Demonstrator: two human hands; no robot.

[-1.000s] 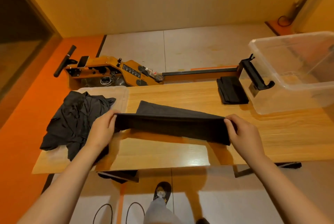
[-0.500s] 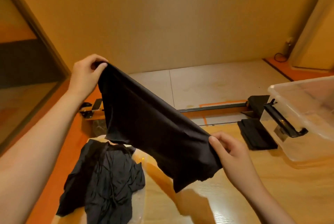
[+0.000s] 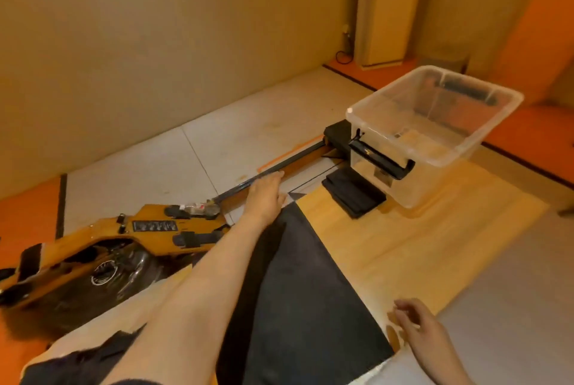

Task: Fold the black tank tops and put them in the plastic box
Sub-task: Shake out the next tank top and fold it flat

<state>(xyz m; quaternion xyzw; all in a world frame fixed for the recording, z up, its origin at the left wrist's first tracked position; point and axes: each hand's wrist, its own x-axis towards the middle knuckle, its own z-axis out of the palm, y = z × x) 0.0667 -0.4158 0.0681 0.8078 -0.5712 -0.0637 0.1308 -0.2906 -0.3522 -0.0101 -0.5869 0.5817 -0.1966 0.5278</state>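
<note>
A black tank top lies spread flat on the wooden table. My left hand reaches across it, fingers straight, resting at its far corner. My right hand hovers beside the cloth's near right corner with loosely curled fingers that hold nothing. A folded black tank top lies on the table against the clear plastic box, which stands at the far right. More crumpled black tank tops show at the bottom left, partly hidden by my left arm.
An orange-and-black rowing machine lies on the floor behind the table's left end, its rail running toward the box. A black handle is seen through the box's near wall. Beyond the machine is a wall.
The tank top, held up in the air by both hands half a second ago, now lies flat on the table. My right hand has let go of it, and my view has swung right.
</note>
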